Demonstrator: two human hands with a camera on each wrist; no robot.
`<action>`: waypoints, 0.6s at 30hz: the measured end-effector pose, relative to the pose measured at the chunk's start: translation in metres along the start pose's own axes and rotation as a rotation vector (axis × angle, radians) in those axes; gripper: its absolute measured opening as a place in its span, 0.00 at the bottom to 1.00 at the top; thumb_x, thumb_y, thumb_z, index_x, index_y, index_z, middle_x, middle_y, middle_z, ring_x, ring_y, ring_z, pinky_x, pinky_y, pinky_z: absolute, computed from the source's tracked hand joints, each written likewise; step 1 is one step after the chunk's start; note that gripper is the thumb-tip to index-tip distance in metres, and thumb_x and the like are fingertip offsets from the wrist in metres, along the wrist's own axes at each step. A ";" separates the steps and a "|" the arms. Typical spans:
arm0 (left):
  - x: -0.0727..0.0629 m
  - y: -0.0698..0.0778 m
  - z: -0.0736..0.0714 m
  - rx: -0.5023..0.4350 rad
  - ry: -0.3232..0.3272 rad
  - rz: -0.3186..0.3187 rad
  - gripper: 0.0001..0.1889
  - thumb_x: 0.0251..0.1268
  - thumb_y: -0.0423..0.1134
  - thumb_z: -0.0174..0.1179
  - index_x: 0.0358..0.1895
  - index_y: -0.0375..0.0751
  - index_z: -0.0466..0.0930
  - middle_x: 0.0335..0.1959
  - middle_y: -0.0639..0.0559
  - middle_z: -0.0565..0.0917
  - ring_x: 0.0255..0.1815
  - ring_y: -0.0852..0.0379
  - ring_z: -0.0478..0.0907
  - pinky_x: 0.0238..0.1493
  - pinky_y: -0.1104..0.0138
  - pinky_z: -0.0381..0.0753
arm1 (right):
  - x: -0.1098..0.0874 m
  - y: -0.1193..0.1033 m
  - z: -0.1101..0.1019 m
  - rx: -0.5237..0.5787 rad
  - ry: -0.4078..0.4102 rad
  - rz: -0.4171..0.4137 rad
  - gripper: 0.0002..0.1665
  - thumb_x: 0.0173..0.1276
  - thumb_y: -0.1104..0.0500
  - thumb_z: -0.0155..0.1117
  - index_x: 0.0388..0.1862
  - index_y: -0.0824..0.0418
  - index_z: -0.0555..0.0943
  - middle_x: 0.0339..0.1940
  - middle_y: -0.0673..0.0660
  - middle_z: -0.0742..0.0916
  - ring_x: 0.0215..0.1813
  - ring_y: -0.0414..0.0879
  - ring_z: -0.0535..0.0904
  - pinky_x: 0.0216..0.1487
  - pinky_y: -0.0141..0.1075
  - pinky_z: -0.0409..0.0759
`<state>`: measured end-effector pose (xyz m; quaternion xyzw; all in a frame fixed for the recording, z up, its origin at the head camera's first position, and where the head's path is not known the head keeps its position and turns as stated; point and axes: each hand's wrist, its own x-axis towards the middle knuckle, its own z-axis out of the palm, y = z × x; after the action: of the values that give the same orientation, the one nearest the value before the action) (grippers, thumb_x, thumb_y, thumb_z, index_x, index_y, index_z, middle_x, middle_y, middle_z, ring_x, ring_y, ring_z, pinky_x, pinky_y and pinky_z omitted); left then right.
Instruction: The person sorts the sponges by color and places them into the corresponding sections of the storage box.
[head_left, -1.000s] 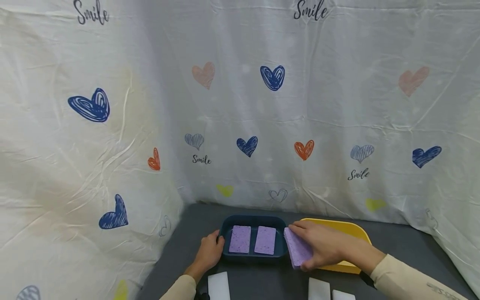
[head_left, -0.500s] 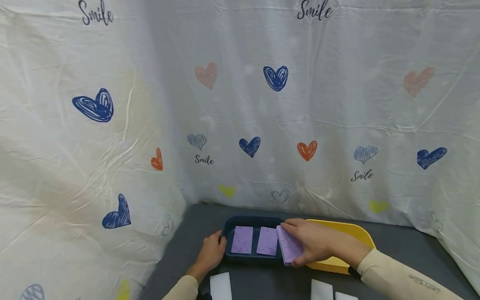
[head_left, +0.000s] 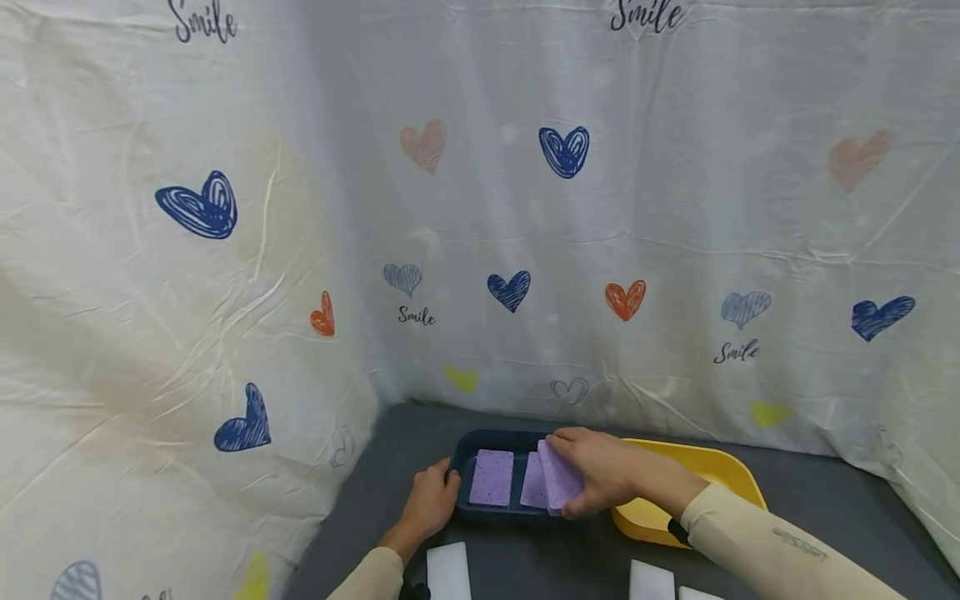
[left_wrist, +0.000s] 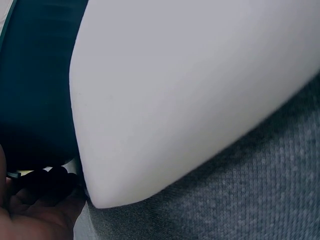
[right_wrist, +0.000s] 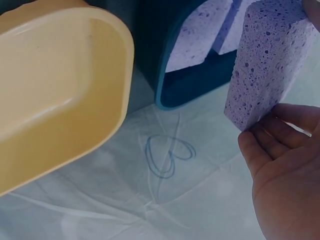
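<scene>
Head view: right hand pinches a purple sponge, left hand grips the navy tray, and I'd level the sponge before lowering.

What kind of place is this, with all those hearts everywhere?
Probably a small curtained-off work area, though the wider building doesn't show. A white sheet printed with hearts and "Smile" hangs behind a grey tabletop, where a dark blue tray and a yellow tray sit.
</scene>
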<state>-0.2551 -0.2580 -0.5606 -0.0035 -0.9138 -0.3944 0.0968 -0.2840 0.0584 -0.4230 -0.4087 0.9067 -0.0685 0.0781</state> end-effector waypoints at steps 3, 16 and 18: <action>0.000 0.000 -0.002 0.002 -0.002 0.008 0.15 0.84 0.33 0.54 0.62 0.33 0.85 0.31 0.52 0.82 0.37 0.56 0.79 0.44 0.55 0.82 | 0.008 -0.001 0.002 0.004 0.009 0.004 0.60 0.58 0.36 0.82 0.82 0.64 0.71 0.80 0.62 0.78 0.77 0.59 0.76 0.79 0.56 0.76; -0.002 0.003 -0.003 0.013 0.000 0.023 0.13 0.83 0.32 0.54 0.58 0.33 0.85 0.30 0.53 0.80 0.36 0.55 0.77 0.43 0.56 0.80 | 0.034 -0.007 0.004 0.089 0.015 0.038 0.58 0.62 0.37 0.82 0.83 0.64 0.70 0.81 0.61 0.78 0.78 0.58 0.75 0.82 0.56 0.73; -0.002 0.003 -0.002 -0.001 -0.004 0.022 0.13 0.83 0.32 0.54 0.58 0.33 0.85 0.28 0.54 0.77 0.34 0.56 0.76 0.42 0.57 0.79 | 0.038 -0.008 0.007 0.097 0.016 0.039 0.58 0.63 0.37 0.82 0.83 0.64 0.70 0.81 0.61 0.78 0.79 0.58 0.74 0.82 0.55 0.72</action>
<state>-0.2522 -0.2577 -0.5576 -0.0145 -0.9137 -0.3937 0.0993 -0.3022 0.0242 -0.4314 -0.3861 0.9108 -0.1139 0.0918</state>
